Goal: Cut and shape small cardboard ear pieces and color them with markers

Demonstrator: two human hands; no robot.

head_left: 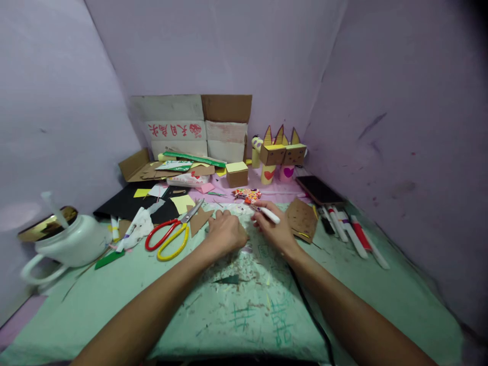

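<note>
My right hand (276,231) grips a white marker (271,215) between thumb and fingers, with its orange-red end pointing away to the left. To the left of it, my left hand (227,230) rests on the green tabletop with its fingers curled under. Whatever those fingers hold is hidden from view. A torn brown cardboard piece (199,220) lies against the left hand's outer side. Beside that are scissors (173,231) with one red and one yellow handle, blades partly apart. Just beyond the hands lies a small bundle with a colourful pattern (247,194).
A white teapot-like mug (78,241) stands at far left. Several markers (356,234), a phone (320,189) and a brown cardboard piece (302,219) lie right. Behind are a small cardboard box (237,175), eared cardboard figures (273,155) and a large carton (175,122). A black cable (310,310) crosses the front.
</note>
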